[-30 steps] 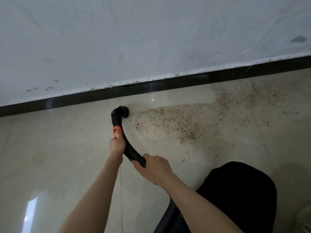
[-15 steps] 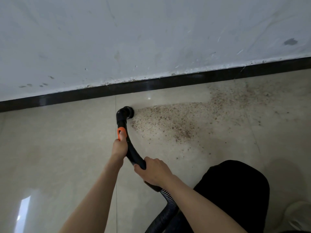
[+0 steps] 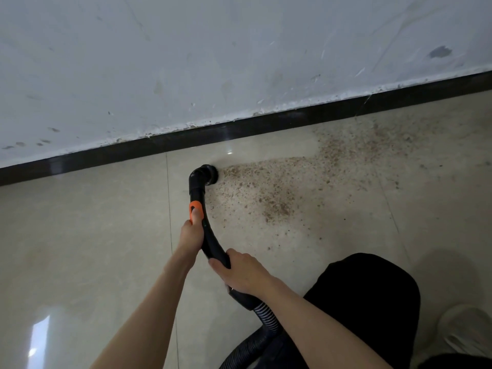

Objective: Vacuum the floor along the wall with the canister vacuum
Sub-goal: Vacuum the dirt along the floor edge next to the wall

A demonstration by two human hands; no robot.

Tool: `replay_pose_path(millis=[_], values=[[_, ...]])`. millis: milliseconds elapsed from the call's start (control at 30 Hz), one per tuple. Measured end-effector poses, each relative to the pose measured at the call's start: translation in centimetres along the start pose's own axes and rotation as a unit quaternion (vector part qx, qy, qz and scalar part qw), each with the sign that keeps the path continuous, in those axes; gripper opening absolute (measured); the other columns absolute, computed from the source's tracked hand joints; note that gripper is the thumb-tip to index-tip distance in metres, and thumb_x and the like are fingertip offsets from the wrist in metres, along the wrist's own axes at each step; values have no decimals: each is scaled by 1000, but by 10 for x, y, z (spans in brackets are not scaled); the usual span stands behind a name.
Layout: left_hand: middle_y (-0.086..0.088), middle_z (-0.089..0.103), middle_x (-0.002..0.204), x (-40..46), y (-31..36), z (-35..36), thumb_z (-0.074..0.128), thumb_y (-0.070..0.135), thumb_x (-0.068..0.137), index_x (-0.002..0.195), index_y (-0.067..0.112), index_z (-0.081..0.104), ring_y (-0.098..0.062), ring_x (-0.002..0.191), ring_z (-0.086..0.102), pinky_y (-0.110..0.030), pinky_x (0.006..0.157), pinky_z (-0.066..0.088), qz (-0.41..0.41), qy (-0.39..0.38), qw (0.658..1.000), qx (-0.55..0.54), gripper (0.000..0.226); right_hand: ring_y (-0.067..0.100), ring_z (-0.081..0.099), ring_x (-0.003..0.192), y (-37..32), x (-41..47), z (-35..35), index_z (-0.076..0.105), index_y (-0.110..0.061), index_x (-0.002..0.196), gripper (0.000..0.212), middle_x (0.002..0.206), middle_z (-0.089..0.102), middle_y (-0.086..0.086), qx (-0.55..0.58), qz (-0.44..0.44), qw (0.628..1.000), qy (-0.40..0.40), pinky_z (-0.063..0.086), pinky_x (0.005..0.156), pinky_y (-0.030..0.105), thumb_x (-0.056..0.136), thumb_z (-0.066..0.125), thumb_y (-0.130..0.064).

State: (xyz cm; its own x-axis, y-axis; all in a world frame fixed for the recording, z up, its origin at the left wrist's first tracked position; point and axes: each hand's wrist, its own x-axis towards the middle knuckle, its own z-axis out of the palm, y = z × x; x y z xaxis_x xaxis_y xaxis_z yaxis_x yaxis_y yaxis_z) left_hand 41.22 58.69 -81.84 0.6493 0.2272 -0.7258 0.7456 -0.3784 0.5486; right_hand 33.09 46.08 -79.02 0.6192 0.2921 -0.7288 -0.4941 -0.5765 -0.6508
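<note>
A curved black vacuum wand with an orange slider ends in a round nozzle pressed to the beige tile floor, just short of the black baseboard. My left hand grips the wand below the slider, thumb lying on the orange part. My right hand grips the wand lower down, where the ribbed hose begins. Brown gritty debris spreads right of the nozzle, touching its rim.
The scuffed white wall rises behind the baseboard. My black-clad knee is at lower right, with a pale shoe beside it. More thin debris lies along the baseboard to the right. The tile left of the nozzle shows no grit.
The nozzle has shifted right into the edge of the debris patch, and both hands moved with the wand. More of the ribbed hose shows below my right hand.
</note>
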Motion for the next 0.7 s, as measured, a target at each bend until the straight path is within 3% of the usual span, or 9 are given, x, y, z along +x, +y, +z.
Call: replay_pose_path(millis=[200, 567, 700], values=[[-16, 59, 108, -2, 11, 19, 21, 57, 98, 130, 0, 47, -29, 99, 58, -39, 85, 49, 25, -29, 999, 38, 71, 22, 51, 63, 5, -7, 0, 49, -13, 95, 50, 72, 51, 0, -25, 21, 996, 79, 39, 56, 31, 97, 35, -61], [-19, 59, 104, -10, 22, 50, 21, 54, 99, 126, -1, 50, -31, 92, 57, -44, 87, 48, 54, -70, 994, 56, 67, 20, 52, 62, 23, -15, -4, 46, -16, 92, 46, 67, 47, -4, -40, 45, 986, 152, 36, 54, 31, 97, 35, -60], [-15, 59, 99, -11, 29, 61, 20, 54, 99, 125, -2, 51, -27, 86, 56, -37, 77, 47, 66, -88, 991, 81, 69, 22, 53, 66, 28, -17, -7, 44, -16, 95, 46, 68, 46, -4, -33, 57, 983, 172, 39, 59, 31, 97, 33, -60]])
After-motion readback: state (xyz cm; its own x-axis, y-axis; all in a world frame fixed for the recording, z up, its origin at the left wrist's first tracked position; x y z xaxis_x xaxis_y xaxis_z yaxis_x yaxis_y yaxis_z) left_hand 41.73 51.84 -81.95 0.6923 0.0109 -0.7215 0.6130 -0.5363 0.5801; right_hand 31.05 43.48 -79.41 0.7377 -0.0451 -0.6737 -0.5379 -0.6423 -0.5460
